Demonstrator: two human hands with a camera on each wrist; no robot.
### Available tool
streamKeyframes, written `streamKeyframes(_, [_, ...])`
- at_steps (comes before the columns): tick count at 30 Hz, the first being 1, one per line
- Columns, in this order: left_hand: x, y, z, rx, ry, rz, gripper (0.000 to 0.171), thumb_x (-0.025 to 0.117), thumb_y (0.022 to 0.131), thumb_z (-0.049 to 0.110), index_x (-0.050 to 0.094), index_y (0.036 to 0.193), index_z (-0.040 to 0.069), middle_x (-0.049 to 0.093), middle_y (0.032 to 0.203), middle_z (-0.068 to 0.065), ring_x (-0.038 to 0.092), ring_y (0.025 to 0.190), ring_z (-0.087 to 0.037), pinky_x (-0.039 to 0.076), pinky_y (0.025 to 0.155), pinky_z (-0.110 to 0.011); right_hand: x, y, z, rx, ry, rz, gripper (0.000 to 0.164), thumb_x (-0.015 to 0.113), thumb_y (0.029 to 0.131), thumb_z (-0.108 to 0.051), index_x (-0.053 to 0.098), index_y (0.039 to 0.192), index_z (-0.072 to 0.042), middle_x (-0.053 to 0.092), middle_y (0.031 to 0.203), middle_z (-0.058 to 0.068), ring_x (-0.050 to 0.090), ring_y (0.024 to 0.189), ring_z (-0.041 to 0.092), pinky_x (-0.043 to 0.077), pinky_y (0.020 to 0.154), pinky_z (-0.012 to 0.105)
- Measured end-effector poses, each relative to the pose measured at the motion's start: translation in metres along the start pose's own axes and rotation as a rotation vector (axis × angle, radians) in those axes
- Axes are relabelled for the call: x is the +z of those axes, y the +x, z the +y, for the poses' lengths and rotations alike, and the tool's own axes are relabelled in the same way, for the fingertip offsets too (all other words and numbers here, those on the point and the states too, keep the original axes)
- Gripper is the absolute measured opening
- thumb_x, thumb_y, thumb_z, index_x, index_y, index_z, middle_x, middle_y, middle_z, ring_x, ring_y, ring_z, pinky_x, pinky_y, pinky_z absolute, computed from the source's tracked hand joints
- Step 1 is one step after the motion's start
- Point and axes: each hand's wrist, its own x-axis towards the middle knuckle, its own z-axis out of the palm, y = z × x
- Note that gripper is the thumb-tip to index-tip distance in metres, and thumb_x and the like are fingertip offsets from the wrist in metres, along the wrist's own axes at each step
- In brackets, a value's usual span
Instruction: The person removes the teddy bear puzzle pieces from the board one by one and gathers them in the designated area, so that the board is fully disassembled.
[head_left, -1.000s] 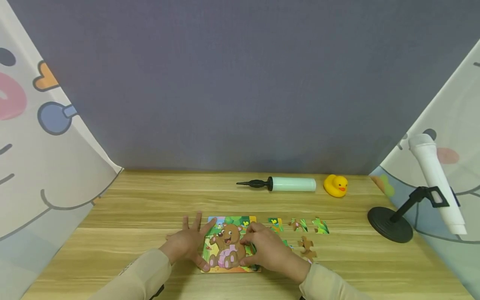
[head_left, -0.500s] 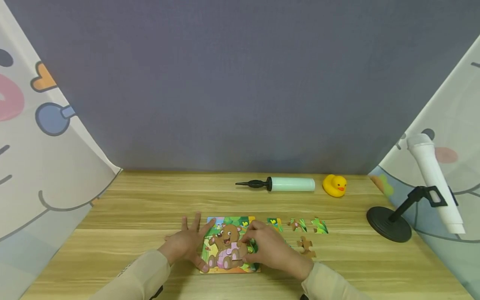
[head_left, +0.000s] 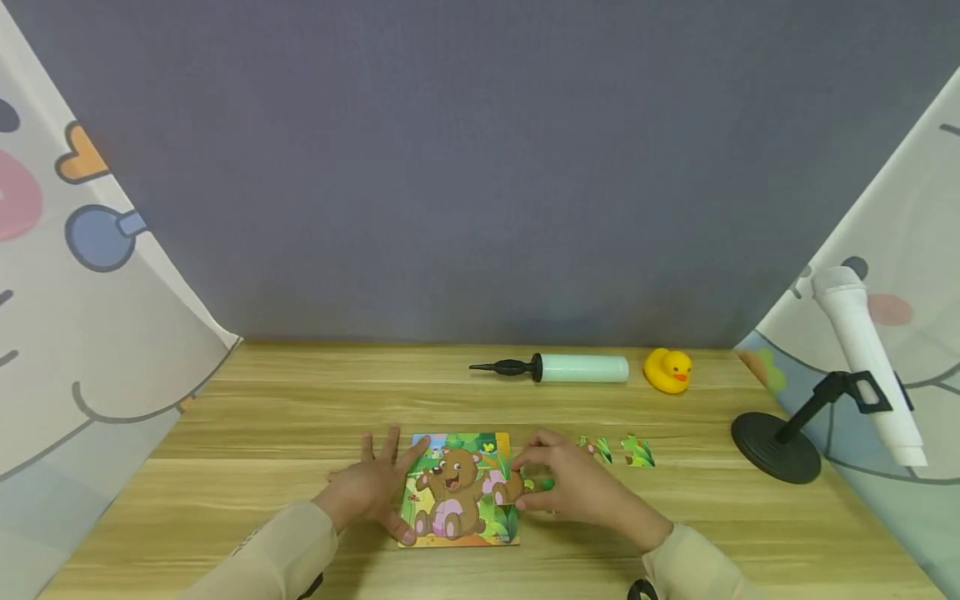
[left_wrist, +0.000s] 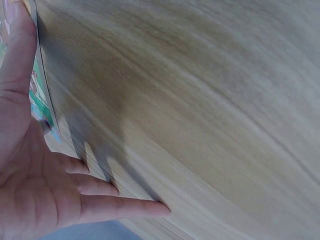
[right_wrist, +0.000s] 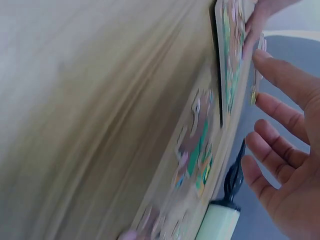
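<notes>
A bear jigsaw puzzle (head_left: 448,479) lies flat on the wooden table. My left hand (head_left: 366,492) spreads its straight fingers at the puzzle's left side, thumb and index finger resting on its edge; the left wrist view shows the other fingertips touching the table. Between thumb and fingers, my right hand (head_left: 573,483) pinches a brown and pink puzzle piece (head_left: 506,489) at the puzzle's right side. In the right wrist view that puzzle piece (right_wrist: 258,75) is seen edge-on, above the table. Behind the right hand lie loose pieces (head_left: 639,451), some of them hidden by it.
A mint hand pump (head_left: 583,367) with a black nozzle lies toward the back. To its right sits a yellow rubber duck (head_left: 667,371). A white microphone (head_left: 862,350) on a black stand (head_left: 776,447) is at the far right. A grey panel (head_left: 480,183) closes off the table's back.
My right hand has moved right, taking the brown and pink puzzle piece from over the bear's body to the puzzle's right edge. My left hand keeps its place.
</notes>
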Motion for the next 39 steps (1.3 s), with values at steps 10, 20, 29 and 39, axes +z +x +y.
streamKeyframes(10, [0.0,-0.002,0.001,0.013,0.004,0.015,0.133,0.092,0.056,0.043,0.018,0.161,0.011,0.009,0.163,-0.035,0.011,0.14,-0.069,0.036,0.075,-0.089,-0.02,-0.025,0.026,0.026,0.035,0.046,0.043,0.083,0.085,-0.038,0.074,0.119,-0.014,0.058,0.116,-0.003,0.056,0.088,0.015,0.053,0.073,0.029])
streamKeyframes(20, [0.001,-0.001,0.002,-0.018,-0.019,0.02,0.133,0.092,0.055,0.041,0.019,0.162,0.012,0.007,0.162,-0.037,0.009,0.137,-0.073,0.035,0.077,-0.09,-0.044,-0.058,0.054,0.046,0.042,0.1,0.045,0.081,0.086,-0.041,0.074,0.121,-0.013,0.06,0.112,0.0,0.056,0.086,0.014,0.05,0.067,0.028])
streamKeyframes(29, [0.001,0.0,0.003,-0.033,-0.009,0.013,0.133,0.092,0.055,0.042,0.019,0.162,0.014,0.007,0.161,-0.038,0.012,0.136,-0.073,0.038,0.072,-0.088,-0.065,-0.092,0.079,0.118,-0.029,0.139,0.044,0.083,0.084,-0.039,0.074,0.12,-0.014,0.059,0.11,-0.001,0.058,0.091,0.015,0.054,0.072,0.032])
streamKeyframes(39, [0.002,0.002,0.002,-0.048,-0.02,-0.013,0.136,0.092,0.054,0.043,0.015,0.163,0.015,0.002,0.162,-0.037,0.006,0.137,-0.073,0.036,0.07,-0.089,-0.071,-0.123,0.111,0.193,-0.021,0.143,0.038,0.085,0.084,-0.026,0.074,0.117,-0.01,0.061,0.109,0.002,0.057,0.093,0.01,0.049,0.068,0.026])
